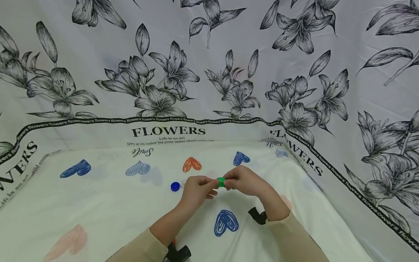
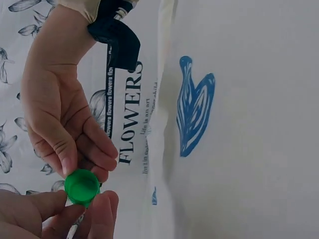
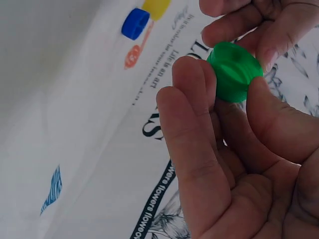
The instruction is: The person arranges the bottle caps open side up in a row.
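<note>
A small green plastic bottle cap (image 1: pixel 221 182) is held in the air between both hands, above the white cloth. My left hand (image 1: pixel 196 192) pinches its left side with thumb and fingertips. From the opposite side my right hand (image 1: pixel 248 182) grips it between thumb and fingers. The hollow inside of the green cap (image 2: pixel 82 187) faces the left wrist camera. Just left of my left hand, a blue bottle cap (image 1: pixel 175 186) lies on the cloth. Beside it in the right wrist view is a yellow piece (image 3: pixel 156 7), cut off by the frame edge.
A white cloth (image 1: pixel 131 211) printed with coloured hearts covers the table. Behind it hangs a curtain (image 1: pixel 222 32) with black flower drawings. Black wrist mounts show at my right wrist (image 1: pixel 258 215) and by my left sleeve (image 1: pixel 179 253).
</note>
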{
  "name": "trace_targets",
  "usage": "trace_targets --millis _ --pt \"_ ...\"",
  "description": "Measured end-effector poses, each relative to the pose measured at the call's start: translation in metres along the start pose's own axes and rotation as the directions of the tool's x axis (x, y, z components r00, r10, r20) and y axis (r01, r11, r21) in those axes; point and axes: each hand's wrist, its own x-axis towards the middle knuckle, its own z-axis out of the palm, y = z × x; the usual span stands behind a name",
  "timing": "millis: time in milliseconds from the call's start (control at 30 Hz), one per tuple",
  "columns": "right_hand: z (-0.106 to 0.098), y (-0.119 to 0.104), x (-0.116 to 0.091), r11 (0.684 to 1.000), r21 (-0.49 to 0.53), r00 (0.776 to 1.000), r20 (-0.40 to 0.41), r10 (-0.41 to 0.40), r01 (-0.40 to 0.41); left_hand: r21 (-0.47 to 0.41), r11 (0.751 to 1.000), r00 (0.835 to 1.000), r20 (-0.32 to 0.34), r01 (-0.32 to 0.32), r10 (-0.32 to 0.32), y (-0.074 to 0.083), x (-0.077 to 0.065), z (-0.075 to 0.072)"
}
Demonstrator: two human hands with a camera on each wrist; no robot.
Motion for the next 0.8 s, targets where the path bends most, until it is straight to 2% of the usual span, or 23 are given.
trace_targets --millis 100,267,433,700,800 --pt "0.003 0.008 0.006 0.999 -0.012 0.999 -0.001 0.032 -0.032 0.059 0.998 0.999 0.009 0.031 -0.032 -0.004 -0.002 0.005" --pt "0.009 0.018 0.015 0.992 0.017 0.992 -0.024 0.128 -0.127 0.123 0.987 0.991 0.076 0.104 -0.114 -0.002 -0.005 0.013" --pt "0.016 0.022 0.023 0.982 0.073 0.984 -0.03 0.175 -0.172 0.118 0.977 0.976 0.105 0.18 -0.192 -0.001 -0.007 0.014" --pt "0.022 0.027 0.027 0.967 0.123 0.972 -0.053 0.23 -0.222 0.058 0.961 0.95 0.148 0.271 -0.277 -0.005 -0.008 0.016" --pt "0.025 0.031 0.028 0.963 0.135 0.97 -0.044 0.241 -0.233 0.065 0.952 0.938 0.161 0.299 -0.306 -0.008 -0.007 0.018"
